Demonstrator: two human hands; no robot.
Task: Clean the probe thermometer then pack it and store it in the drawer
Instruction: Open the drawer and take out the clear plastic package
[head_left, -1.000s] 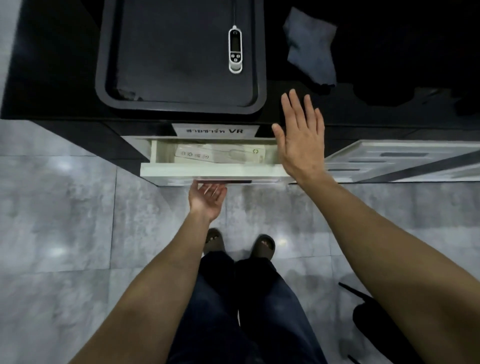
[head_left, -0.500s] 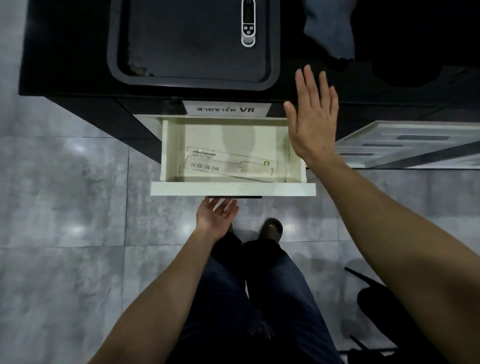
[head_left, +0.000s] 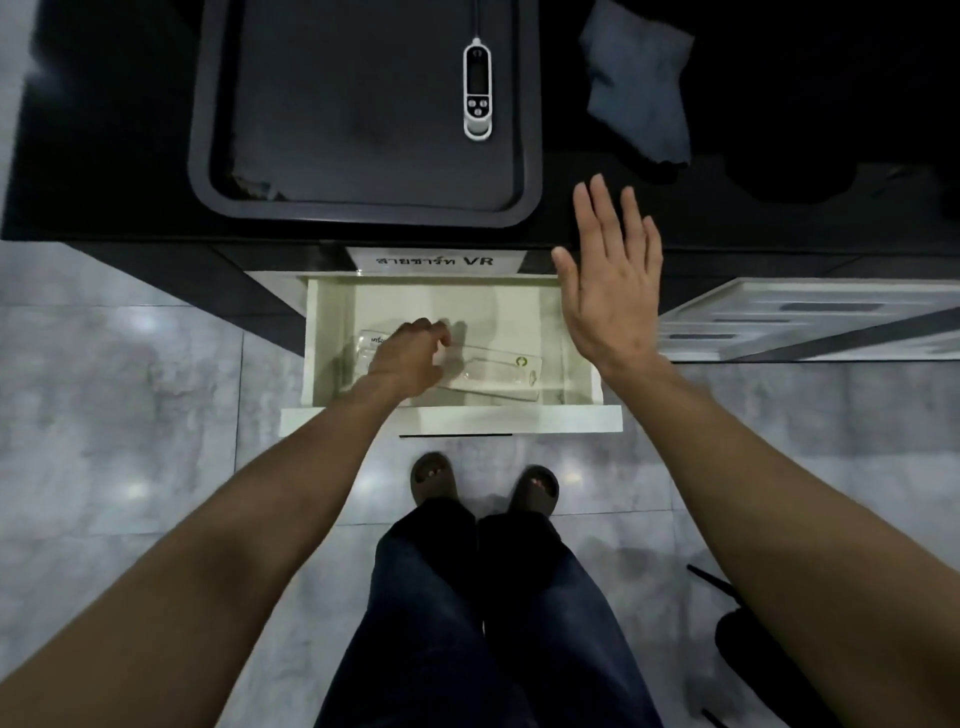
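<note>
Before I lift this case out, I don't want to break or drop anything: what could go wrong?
The left hand covers only one end of the clear case; lifted there, the far end may tip or catch the drawer wall. The open drawer juts over your feet. The thermometer lies on the tray, uncleaned.

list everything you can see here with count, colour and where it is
probe thermometer: 1, white, on the tray
tray: 1, dark grey, on the black counter
cloth: 1, grey-blue, on the counter right of the tray
drawer: 1, cream, pulled open under the counter
clear package: 1, transparent, lying in the drawer
label: 1, white, above the drawer
sandals: 2, dark, on the grey floor
left hand: 1, on the package
right hand: 1, flat, raised beside the drawer
</note>
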